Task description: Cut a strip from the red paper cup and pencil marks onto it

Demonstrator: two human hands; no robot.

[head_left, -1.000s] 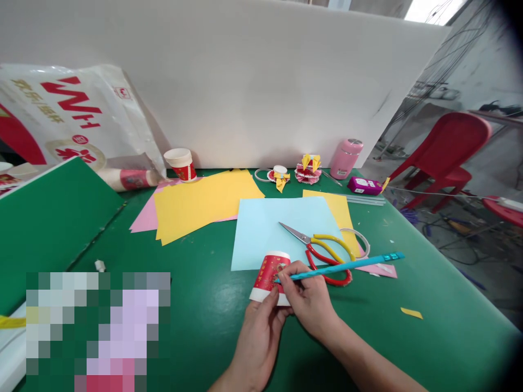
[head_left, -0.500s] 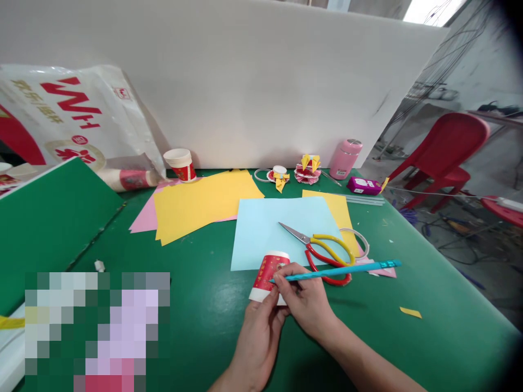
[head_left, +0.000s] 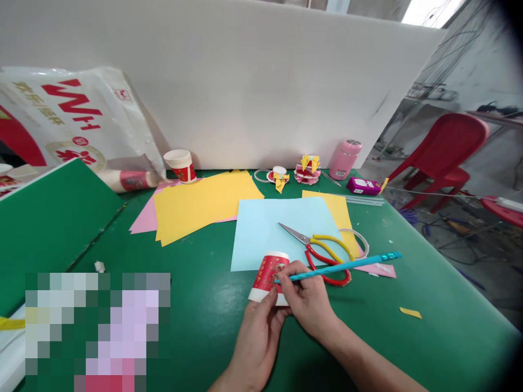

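Observation:
A red and white printed paper cup [head_left: 267,269] is held low over the green table by my left hand [head_left: 261,332], its thumb on the near white edge. My right hand [head_left: 306,294] is closed on a blue pencil [head_left: 339,267], whose tip end points at the cup's red side. Whether the tip touches is hidden by the fingers. Beyond the cup lies a light blue sheet [head_left: 278,215]. Scissors with red and yellow handles [head_left: 314,239] rest on it, blades spread a little, partly behind the pencil.
Yellow sheets [head_left: 204,204] lie to the left, near a standing paper cup [head_left: 180,163]. Paper crafts with yellow bows [head_left: 308,169], a pink bottle [head_left: 346,159] and a purple pack [head_left: 364,186] line the back. A tape roll [head_left: 365,245] sits by the scissors.
The pencil's tip end has shifted slightly right along the cup, and its far end has tipped up a little. Both hands keep their hold.

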